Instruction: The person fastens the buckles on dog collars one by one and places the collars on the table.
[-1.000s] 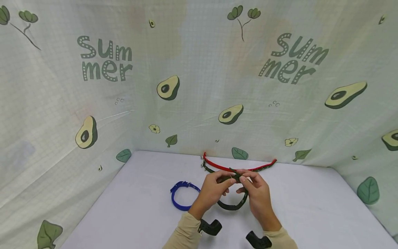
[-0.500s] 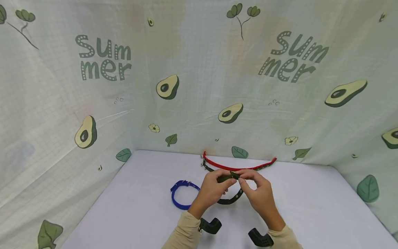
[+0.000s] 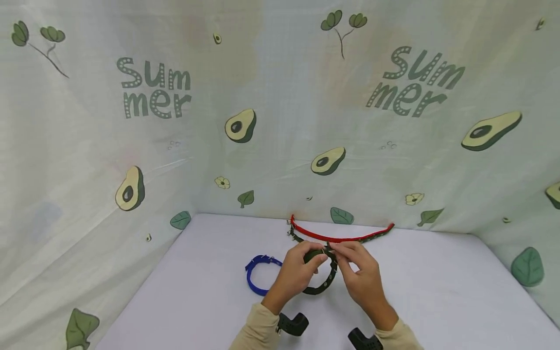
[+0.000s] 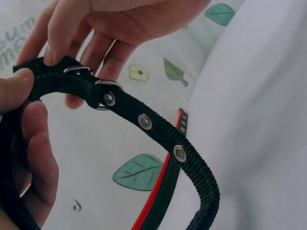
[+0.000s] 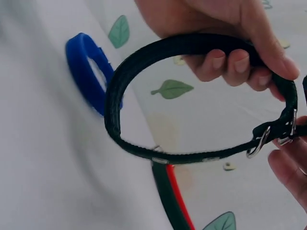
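Note:
A dark green dog collar with metal eyelets forms a loop between my two hands, above the table. My left hand grips its band, fingers curled round it in the right wrist view. My right hand pinches the strap end beside the buckle. A metal D-ring sits next to that buckle, and the strap passes through there. How far the strap end reaches past the buckle is partly hidden by fingers.
A blue collar lies looped on the white table, left of my hands. Behind them a red collar and a dark green one lie stretched out together. A printed cloth hangs at the back and sides.
The loop below my hands has swung and shifted slightly left. My right fingers have changed their hold on the strap end near the buckle. The head view has turned a little.

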Demonstrator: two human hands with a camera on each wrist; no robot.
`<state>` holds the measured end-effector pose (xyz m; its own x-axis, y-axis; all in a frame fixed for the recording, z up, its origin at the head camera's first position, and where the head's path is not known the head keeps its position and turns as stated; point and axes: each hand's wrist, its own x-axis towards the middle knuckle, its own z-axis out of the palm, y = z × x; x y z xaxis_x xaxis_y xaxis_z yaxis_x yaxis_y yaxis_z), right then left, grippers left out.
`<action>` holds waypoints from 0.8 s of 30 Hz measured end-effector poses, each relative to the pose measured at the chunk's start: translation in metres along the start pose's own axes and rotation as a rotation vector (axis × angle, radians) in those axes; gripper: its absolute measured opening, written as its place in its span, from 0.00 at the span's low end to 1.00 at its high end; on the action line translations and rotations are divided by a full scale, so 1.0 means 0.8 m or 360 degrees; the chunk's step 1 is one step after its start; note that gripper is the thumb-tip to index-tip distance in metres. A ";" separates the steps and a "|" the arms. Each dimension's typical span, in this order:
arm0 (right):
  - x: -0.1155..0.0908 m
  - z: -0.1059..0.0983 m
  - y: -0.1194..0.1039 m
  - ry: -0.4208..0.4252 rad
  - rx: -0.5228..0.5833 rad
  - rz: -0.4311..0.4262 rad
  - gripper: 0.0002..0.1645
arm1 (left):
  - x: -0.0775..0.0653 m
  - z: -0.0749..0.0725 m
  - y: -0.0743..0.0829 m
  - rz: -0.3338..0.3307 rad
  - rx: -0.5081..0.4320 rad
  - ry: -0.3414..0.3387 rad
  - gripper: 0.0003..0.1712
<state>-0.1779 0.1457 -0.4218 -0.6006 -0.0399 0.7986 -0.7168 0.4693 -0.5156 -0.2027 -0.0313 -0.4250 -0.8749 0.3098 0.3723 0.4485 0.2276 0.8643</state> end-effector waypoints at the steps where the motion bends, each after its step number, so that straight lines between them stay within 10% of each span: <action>1: -0.004 0.001 0.006 0.0002 -0.0016 0.0002 0.20 | 0.000 0.000 0.000 0.0024 0.0017 -0.0012 0.15; 24: -0.022 -0.003 0.035 -0.0039 -0.0070 0.0000 0.19 | 0.000 0.009 -0.010 0.0178 0.0054 -0.0036 0.16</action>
<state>-0.1867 0.1615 -0.4499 -0.6097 -0.0614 0.7903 -0.7008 0.5076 -0.5012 -0.2048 -0.0265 -0.4344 -0.8149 0.3558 0.4575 0.5491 0.2216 0.8058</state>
